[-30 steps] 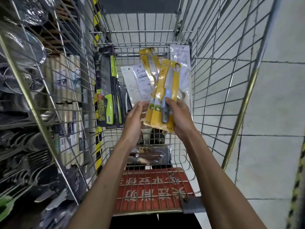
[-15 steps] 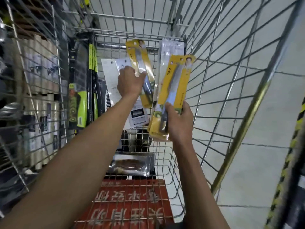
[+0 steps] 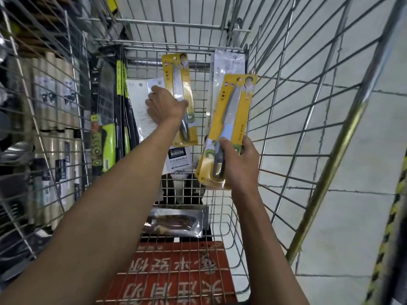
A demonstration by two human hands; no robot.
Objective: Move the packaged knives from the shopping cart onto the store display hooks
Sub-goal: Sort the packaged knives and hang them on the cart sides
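one hand full of knife packs, the other on the next one in the cart

my right hand (image 3: 240,166) grips the held yellow packs (image 3: 236,102) low, at the handle end, above the cart (image 3: 176,27) floor. they look like two stacked, and the back one could slide out, since only a thumb pins the front. my left hand (image 3: 165,105) lies on the leaning yellow pack (image 3: 176,73) at the far wall, thumb across it; the fingers are hidden, so i cannot tell if it has a hold. a loose pull could topple the white packs (image 3: 137,100) beside it. my count: three yellow packs by my guess, two white ones, one pale pack (image 3: 229,62) at the back, a few black-and-green packs (image 3: 103,133) too close together to number, one silver pouch (image 3: 176,221).
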